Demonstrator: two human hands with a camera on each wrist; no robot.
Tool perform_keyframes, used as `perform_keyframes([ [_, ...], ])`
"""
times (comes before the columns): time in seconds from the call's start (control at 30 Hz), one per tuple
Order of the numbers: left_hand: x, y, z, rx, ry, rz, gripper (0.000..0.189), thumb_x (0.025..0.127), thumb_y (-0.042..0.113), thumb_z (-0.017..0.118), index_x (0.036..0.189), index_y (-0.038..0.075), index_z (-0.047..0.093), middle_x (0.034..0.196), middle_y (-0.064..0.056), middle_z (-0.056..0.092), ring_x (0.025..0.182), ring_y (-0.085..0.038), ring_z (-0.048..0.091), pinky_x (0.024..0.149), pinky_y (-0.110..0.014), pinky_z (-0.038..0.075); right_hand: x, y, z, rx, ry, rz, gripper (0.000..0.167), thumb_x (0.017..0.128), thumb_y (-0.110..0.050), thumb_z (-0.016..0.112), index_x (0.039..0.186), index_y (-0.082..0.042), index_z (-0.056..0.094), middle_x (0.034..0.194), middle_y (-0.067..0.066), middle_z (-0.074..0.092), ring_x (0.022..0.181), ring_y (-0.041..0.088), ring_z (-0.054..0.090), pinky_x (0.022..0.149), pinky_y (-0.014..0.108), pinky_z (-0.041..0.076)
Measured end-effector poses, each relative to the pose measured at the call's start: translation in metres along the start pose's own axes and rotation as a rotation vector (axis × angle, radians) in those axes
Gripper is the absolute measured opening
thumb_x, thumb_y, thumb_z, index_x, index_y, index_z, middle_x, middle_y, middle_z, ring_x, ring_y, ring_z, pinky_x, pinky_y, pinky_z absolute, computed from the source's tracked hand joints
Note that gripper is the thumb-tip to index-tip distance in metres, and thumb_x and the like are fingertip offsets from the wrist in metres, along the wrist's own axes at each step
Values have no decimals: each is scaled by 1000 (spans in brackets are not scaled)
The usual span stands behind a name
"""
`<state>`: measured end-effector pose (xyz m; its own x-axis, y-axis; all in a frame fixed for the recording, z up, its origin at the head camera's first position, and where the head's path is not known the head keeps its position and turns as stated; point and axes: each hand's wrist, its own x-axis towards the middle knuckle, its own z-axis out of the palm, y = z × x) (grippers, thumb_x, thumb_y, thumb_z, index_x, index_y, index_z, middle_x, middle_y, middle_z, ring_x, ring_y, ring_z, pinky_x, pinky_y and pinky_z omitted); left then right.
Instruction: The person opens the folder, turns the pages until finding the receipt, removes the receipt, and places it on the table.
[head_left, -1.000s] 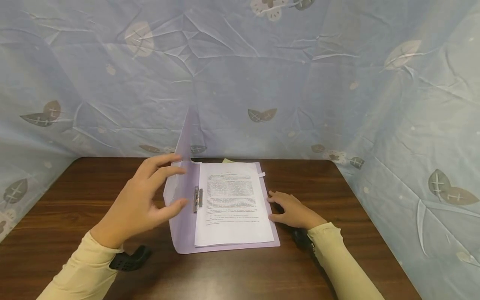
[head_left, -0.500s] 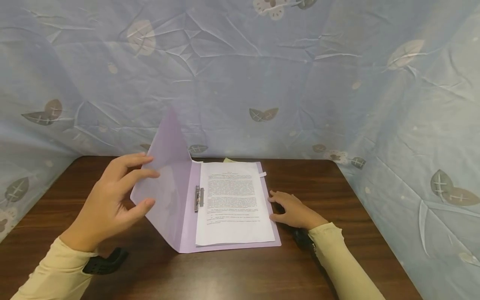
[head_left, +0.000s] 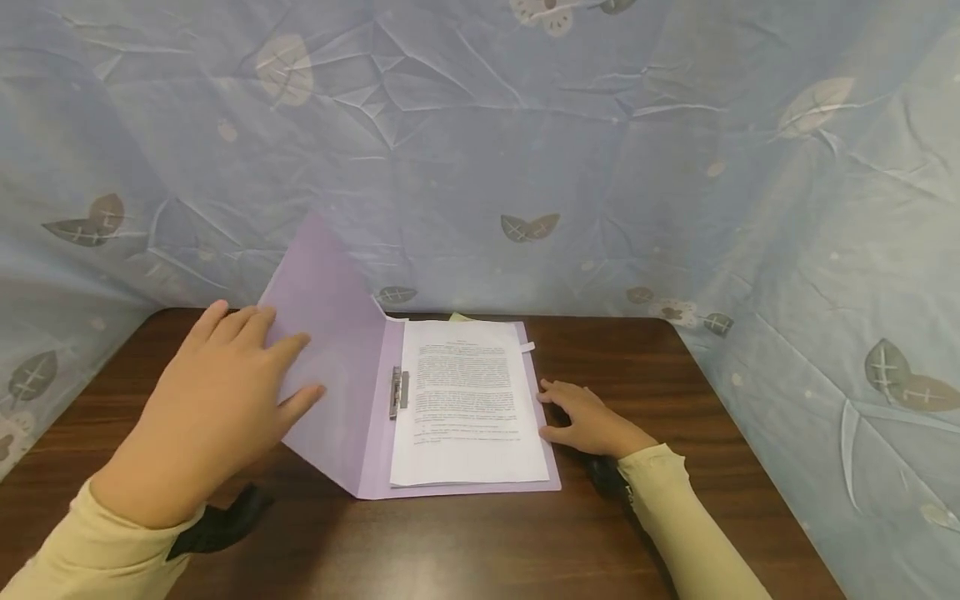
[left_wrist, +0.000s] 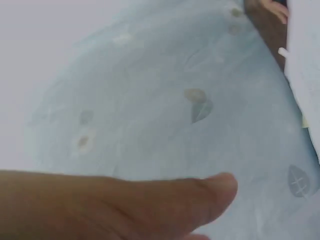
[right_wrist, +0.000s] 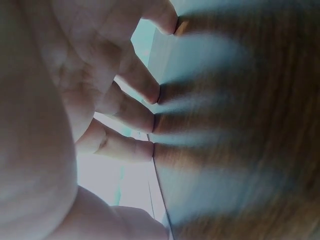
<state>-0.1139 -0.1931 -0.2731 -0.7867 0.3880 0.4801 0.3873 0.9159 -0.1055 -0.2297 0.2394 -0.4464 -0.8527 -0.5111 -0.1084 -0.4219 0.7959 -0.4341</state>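
Observation:
A purple folder [head_left: 381, 467] lies open on the table, its front cover [head_left: 330, 358] raised and leaning left. Printed sheets [head_left: 468, 408] rest inside, to the right of a metal clip [head_left: 395, 392] on the spine side. My left hand [head_left: 202, 408] is at the cover's left side, fingers extended and thumb apart, overlapping the cover; whether it touches is unclear. In the left wrist view, only part of that hand, mainly a digit [left_wrist: 165, 202], shows. By the folder's right edge my right hand [head_left: 588, 421] rests with its fingertips [right_wrist: 145, 149] on the tabletop.
The brown wooden table [head_left: 465, 550] backs onto a pale blue leaf-print curtain [head_left: 465, 183], which also hangs along both sides. A small white tab [head_left: 527, 347] juts from the folder's right edge, and a yellowish corner [head_left: 459, 317] peeks out behind the sheets.
The folder's cover has swung left from nearly upright to a wider angle. My left hand has moved left and turned, its back now facing up more. The right hand has stayed put.

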Motion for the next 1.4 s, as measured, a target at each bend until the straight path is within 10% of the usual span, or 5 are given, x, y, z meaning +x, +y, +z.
perform_keyframes([
  [0.23,-5,5,17,148,0,-74,56,67,40,93,94,-3,69,103,-38,58,118,-58,48,114,-68,23,1,-7,-1,17,-13,-14,60,97,-30,70,146,2,53,164,21,34,153,43,28,119,72,13],
  [0.37,-12,3,28,161,-108,-119,62,67,42,93,101,-4,71,111,-41,58,123,-58,47,112,-71,25,0,-8,-2,27,-16,-11,61,98,-29,70,147,2,52,165,20,32,153,43,26,119,72,12],
  [0.73,-19,1,78,-43,-434,-266,66,72,40,91,120,0,69,112,-30,59,116,-54,51,76,-78,41,-1,-3,-1,31,-19,20,61,97,-30,70,147,0,52,166,18,31,154,41,25,121,70,10],
  [1.07,-5,1,117,-128,-548,-232,61,77,49,85,115,3,71,118,-29,62,116,-54,53,85,-78,40,-1,-1,0,23,-22,24,62,97,-31,70,148,0,52,166,18,32,154,40,26,121,69,11],
  [1.4,8,19,153,-269,-583,-243,96,79,70,75,146,4,54,144,-33,50,130,-58,46,91,-86,35,0,-1,-2,9,-18,39,64,96,-32,71,149,-1,52,166,17,33,154,39,26,122,68,12],
])
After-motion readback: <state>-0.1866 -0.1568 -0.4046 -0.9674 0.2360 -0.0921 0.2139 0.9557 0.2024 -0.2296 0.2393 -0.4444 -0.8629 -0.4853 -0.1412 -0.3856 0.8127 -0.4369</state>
